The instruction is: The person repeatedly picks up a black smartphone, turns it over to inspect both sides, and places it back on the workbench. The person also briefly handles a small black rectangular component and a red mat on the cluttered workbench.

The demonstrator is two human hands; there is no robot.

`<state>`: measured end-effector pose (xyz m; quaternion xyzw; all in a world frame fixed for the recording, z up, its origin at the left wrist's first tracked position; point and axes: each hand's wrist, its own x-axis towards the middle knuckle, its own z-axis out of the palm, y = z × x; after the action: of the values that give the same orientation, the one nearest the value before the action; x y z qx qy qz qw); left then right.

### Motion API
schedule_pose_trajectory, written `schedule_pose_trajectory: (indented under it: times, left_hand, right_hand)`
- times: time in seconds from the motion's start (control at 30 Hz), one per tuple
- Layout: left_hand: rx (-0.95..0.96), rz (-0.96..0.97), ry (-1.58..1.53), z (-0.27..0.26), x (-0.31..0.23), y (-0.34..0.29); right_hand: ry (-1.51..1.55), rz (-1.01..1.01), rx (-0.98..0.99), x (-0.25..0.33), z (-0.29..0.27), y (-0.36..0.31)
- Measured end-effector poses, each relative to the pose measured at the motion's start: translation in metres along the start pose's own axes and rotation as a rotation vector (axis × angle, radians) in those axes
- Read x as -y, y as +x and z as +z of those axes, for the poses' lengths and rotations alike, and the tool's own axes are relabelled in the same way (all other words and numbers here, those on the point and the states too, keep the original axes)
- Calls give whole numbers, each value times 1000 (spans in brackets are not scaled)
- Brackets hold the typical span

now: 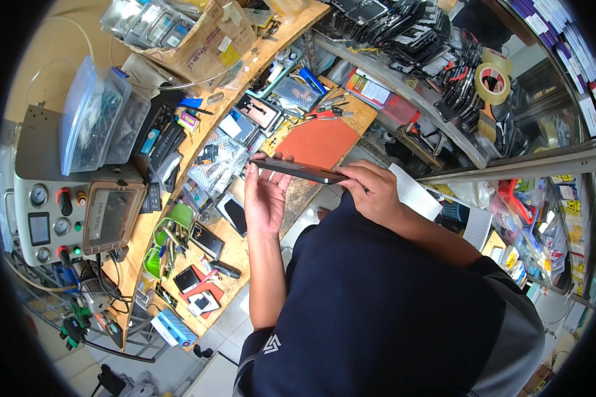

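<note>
A dark, thin smartphone [299,170] is held nearly edge-on between my two hands, above the wooden bench. My left hand [266,195] grips its left end, thumb at the near edge and fingers behind and beneath. At the other end, my right hand [375,190] pinches the corner between thumb and fingers. The phone's faces are mostly turned out of sight. Below and beyond it lies a reddish-orange work mat [319,140] on the bench.
Opened phones [258,111], bubble wrap [208,173] and a green tool holder [173,231] crowd the bench [235,255]. A grey machine with gauges [49,215] stands at left. Stacked phone parts [410,33] and tape rolls [491,82] fill a shelf at the far right.
</note>
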<state>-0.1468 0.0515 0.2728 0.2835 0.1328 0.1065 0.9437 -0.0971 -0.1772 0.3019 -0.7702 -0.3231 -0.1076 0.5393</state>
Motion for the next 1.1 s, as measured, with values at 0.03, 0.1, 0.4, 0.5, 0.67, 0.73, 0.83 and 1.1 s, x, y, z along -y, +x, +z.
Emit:
schedule_pose_trajectory:
  times: [0.03, 0.1, 0.4, 0.5, 0.67, 0.73, 0.83, 1.1]
  left_hand:
    - [22, 19, -15, 5, 0, -2]
    - [27, 43, 4, 16, -2, -4]
    - [123, 58, 132, 41, -13, -14]
    - [31, 48, 254, 70, -12, -24]
    - [52, 61, 352, 55, -7, -22]
    - [23, 114, 406, 62, -4, -21]
    - [29, 94, 488, 67, -1, -21]
    - [101, 12, 531, 85, 15, -23]
  right_hand:
    - [2, -6, -2, 1, -1, 0]
    - [2, -17, -6, 3, -3, -1]
    - [19, -55, -55, 3, -8, -5]
    - [-1, -91, -82, 5, -9, -1]
    - [608, 378, 67, 6, -19, 6]
    - [1166, 592, 221, 3, -24, 14]
    - [883, 706, 184, 17, -23, 28]
    - [715, 634, 147, 19, -25, 37]
